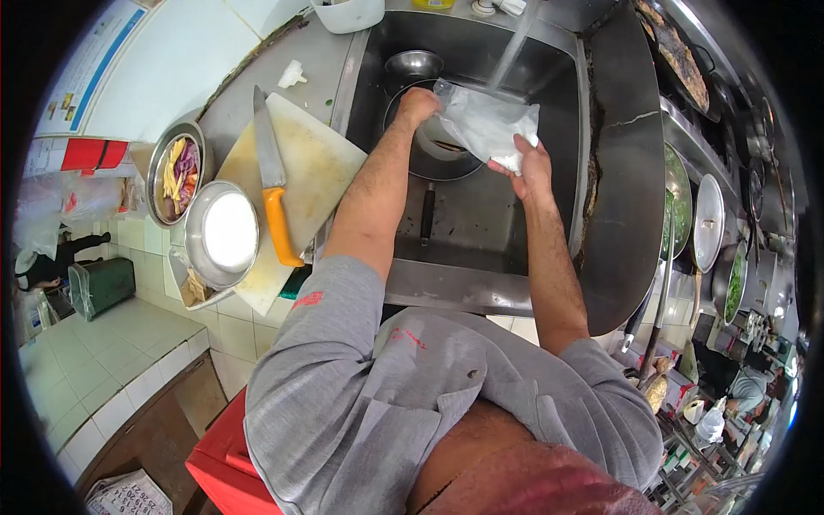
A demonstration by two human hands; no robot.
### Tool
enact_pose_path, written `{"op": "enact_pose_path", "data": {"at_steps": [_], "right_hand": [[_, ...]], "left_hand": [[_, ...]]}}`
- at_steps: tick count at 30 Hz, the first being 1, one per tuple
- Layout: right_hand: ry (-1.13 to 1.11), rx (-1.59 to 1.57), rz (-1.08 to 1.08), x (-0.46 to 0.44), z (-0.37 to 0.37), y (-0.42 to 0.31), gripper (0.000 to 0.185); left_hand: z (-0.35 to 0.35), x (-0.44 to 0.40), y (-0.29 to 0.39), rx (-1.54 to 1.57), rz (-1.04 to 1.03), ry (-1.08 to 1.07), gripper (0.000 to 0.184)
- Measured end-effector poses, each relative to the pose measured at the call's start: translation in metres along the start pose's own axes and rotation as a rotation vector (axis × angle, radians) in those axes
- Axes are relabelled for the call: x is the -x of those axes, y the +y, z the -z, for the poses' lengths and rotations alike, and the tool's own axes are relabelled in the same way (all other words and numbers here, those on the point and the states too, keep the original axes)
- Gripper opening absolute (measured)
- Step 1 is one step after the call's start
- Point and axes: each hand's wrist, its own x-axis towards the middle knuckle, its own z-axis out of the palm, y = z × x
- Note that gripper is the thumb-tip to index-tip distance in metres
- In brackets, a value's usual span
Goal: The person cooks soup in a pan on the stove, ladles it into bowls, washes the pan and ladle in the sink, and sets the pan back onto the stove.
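Holding a bag (483, 122) over the sink (502, 236) with fingers of left hand (419, 107) and right hand (529, 168); could tear (if overpulled) or catch water (516, 46) running into the sink.

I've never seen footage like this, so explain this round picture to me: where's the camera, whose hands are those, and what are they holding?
There's no machine here: the hands belong to a person in a grey top. The single picture comes from a camera worn on their head, looking forward and down, so their own body fills the bottom.

The left hand and right hand hold a plastic bag with something white in it, over a metal sink. Below it sits a pan with a dark handle.

To the left, a knife with an orange handle lies on a cutting board. Further left are a bowl of cut vegetables and a metal bowl that looks white inside; I can't tell with what.
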Motion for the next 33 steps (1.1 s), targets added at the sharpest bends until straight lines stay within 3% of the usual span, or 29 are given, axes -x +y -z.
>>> {"op": "enact_pose_path", "data": {"at_steps": [2,6,8,13,16,21,24,26,27,29,30,31,33], "right_hand": [[-0.01,0.028,0.012,0.0,-0.006,-0.006,0.029],[-0.024,0.052,0.036,-0.01,-0.029,-0.016,0.029],[-0.067,0.051,0.058,-0.01,-0.035,-0.021,0.029],[-0.074,0.044,0.071,-0.01,-0.045,-0.028,0.028],[-0.089,0.037,0.077,-0.015,-0.035,-0.02,0.03],[0.039,0.115,-0.084,-0.049,0.02,0.053,0.043],[0.064,0.279,-0.194,-0.061,0.03,0.078,0.052],[0.335,0.561,-0.186,-0.098,0.049,0.091,0.057],[0.314,0.555,-0.178,-0.122,0.06,0.096,0.057],[0.165,0.866,0.013,-0.164,0.069,0.102,0.052],[0.076,0.795,-0.001,-0.166,0.057,0.094,0.035],[0.065,0.786,0.001,-0.165,0.043,0.085,0.035],[-0.105,0.724,-0.261,-0.16,0.025,0.077,0.029]], "left_hand": [[-0.001,0.004,0.006,-0.045,0.018,0.052,0.013],[0.005,-0.025,-0.001,-0.102,-0.01,0.11,0.014],[0.003,-0.032,-0.002,-0.279,0.021,0.135,0.017],[0.02,-0.021,0.024,-0.343,0.041,0.063,0.031],[0.02,-0.024,0.031,-0.55,-0.133,0.061,0.029],[0.0,0.023,0.079,-0.504,-0.225,0.112,0.021],[-0.006,0.045,0.101,-0.627,-0.473,0.075,0.015],[-0.003,0.055,0.112,-0.655,-0.555,0.103,0.013],[0.002,0.069,0.123,-0.583,-0.554,0.119,0.011],[0.02,0.082,0.142,-0.527,-0.551,0.146,0.009],[0.032,0.085,0.149,-0.539,-0.57,0.162,0.009],[0.046,0.091,0.16,-0.55,-0.59,0.171,0.01],[0.091,0.094,0.181,-0.662,-0.681,0.173,0.012]]}}
